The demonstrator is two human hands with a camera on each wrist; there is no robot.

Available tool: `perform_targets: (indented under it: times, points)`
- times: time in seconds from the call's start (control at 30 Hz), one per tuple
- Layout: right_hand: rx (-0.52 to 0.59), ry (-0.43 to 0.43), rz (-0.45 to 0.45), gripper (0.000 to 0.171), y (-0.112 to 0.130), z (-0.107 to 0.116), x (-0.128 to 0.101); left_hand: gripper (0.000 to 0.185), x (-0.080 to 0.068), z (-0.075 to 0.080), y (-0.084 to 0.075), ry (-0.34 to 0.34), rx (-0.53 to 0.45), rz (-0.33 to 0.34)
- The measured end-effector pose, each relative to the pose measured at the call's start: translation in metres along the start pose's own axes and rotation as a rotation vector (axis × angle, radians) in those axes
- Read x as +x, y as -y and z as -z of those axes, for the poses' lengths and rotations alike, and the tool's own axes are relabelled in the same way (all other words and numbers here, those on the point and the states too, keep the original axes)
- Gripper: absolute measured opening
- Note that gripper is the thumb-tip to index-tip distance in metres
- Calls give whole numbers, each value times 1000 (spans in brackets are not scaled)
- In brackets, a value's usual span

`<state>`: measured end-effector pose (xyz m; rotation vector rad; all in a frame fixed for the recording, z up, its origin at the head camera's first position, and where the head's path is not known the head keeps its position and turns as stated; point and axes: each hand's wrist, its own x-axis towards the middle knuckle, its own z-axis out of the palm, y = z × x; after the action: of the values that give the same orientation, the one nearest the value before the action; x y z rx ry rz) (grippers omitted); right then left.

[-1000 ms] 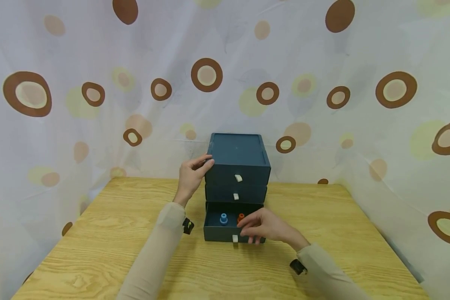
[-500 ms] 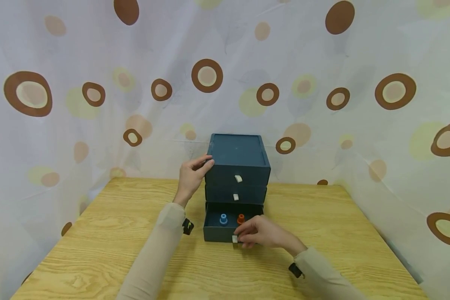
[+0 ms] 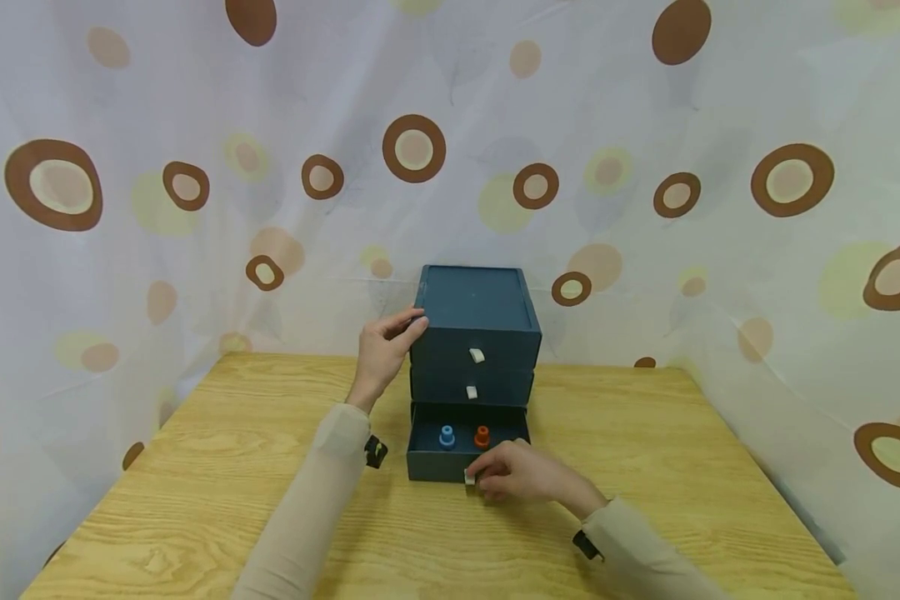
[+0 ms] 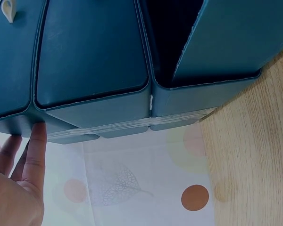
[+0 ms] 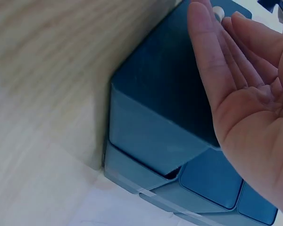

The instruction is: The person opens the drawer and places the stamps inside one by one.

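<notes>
a dark blue three-drawer cabinet stands at the back middle of the wooden tabletop, against a spotted curtain. the left hand rests on the cabinet's upper left corner, fingers straight against the side, grasping nothing. the bottom drawer is pulled partly out; inside it stand a blue piece and, just beside it, an orange piece. the right hand lies against the drawer's front, fingers extended and relaxed, fingertips touching the white pull tab. the two upper drawers sit flush with the cabinet, each with a white tab.
</notes>
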<state>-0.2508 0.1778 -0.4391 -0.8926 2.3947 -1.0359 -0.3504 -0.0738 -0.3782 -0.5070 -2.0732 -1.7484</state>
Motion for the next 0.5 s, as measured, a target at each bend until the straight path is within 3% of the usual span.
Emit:
perform_targets:
  times: [0.3, 0.5]
  points:
    - [-110, -21, 37, 28, 1, -9, 3, 38, 0, 0, 0, 13, -1, 3]
    - [-58, -99, 10, 25, 0, -14, 5, 37, -1, 0, -5, 20, -14, 17]
